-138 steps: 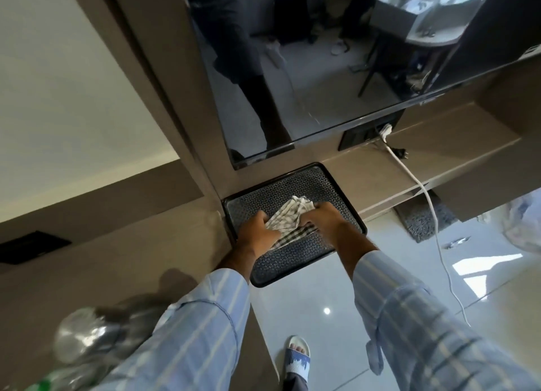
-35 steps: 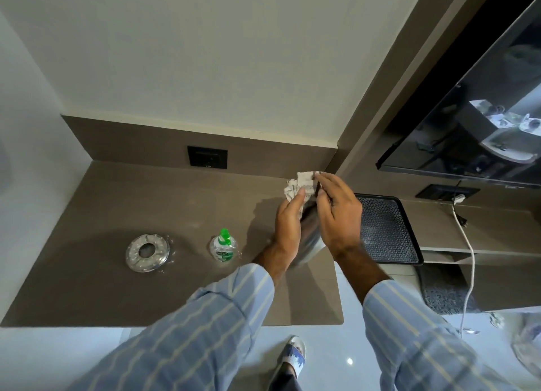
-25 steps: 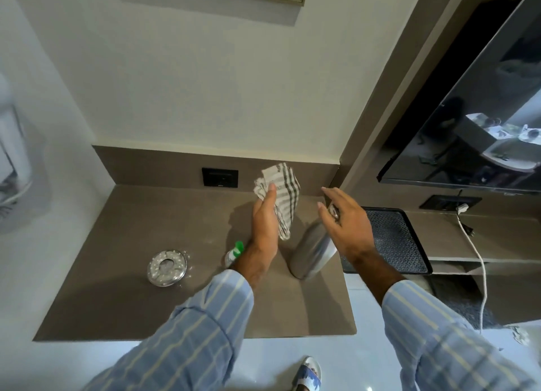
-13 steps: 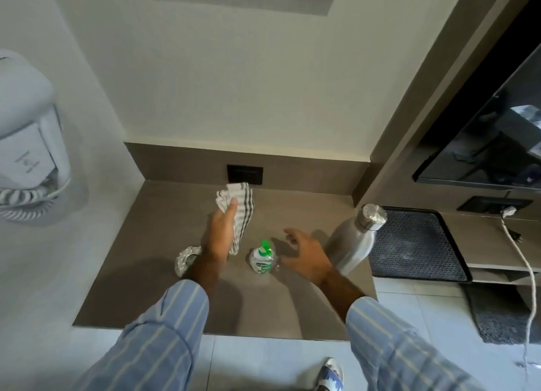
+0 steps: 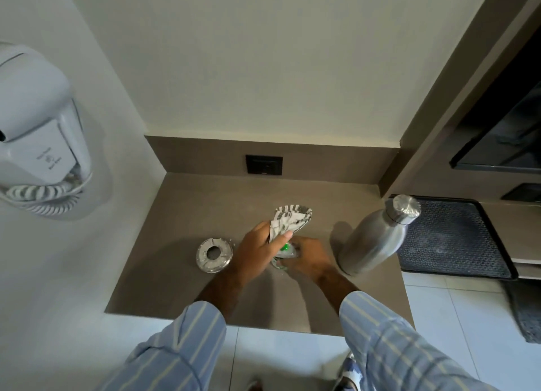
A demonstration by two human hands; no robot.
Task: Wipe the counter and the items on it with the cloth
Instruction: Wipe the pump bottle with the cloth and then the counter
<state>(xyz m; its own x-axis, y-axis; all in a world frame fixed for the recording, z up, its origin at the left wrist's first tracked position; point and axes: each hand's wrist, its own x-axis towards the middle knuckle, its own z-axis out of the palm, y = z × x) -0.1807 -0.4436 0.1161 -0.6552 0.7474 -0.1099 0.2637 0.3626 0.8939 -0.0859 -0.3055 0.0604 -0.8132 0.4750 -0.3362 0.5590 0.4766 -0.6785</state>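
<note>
— Hands at the brown stone counter: what does each grip?

— The left hand clutches a crumpled grey-checked cloth; the right hand wraps the small clear bottle with a green cap, pressed between both.

— And around them?

— A round silver metal ring lies just left of the left hand; a tall steel flask stands right of the right hand.
</note>
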